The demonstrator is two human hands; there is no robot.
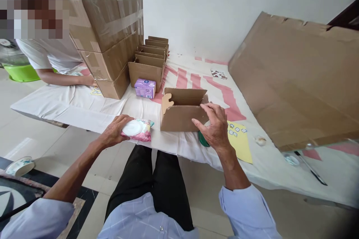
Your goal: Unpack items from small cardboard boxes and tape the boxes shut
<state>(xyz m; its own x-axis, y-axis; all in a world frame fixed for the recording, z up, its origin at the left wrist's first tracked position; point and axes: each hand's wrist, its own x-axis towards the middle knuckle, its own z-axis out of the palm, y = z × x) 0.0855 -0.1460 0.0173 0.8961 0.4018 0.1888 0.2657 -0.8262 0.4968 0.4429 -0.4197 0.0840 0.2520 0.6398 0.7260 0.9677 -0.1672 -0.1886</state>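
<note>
Big flat cardboard sheet (pixel 294 78) is leaning over the right side of the cloth-covered table (pixel 84 104). Taped shipping cartons (pixel 109 41) are standing stacked at far left; another person's forearm (pixel 64 79) is resting on the cloth just beside them. A row of small open boxes (pixel 151 54) is running back toward the wall, with a purple pack (pixel 145 88) lying in front of the nearest one.

Open carton (pixel 182 114) is sitting near the table's front edge, flaps up. Right hand (pixel 214 125) is clasping its right end: fingers are curling over the top corner, thumb is pressing the front wall, wrist is bent back, forearm is coming up from lower right.

Pink wipes pack (pixel 138 129) is lying flat at the table edge, just left of the open carton and not touching it. Left hand (pixel 113 132) is gripping the pack's left end, fingers closing around it, thumb lying on top by the white round lid, forearm reaching in from lower left.

Yellow sheet (pixel 241 142) is lying right of the right hand; a green roll (pixel 202 140) is peeking out beneath the palm. A pen (pixel 310 168) is lying farther right.
</note>
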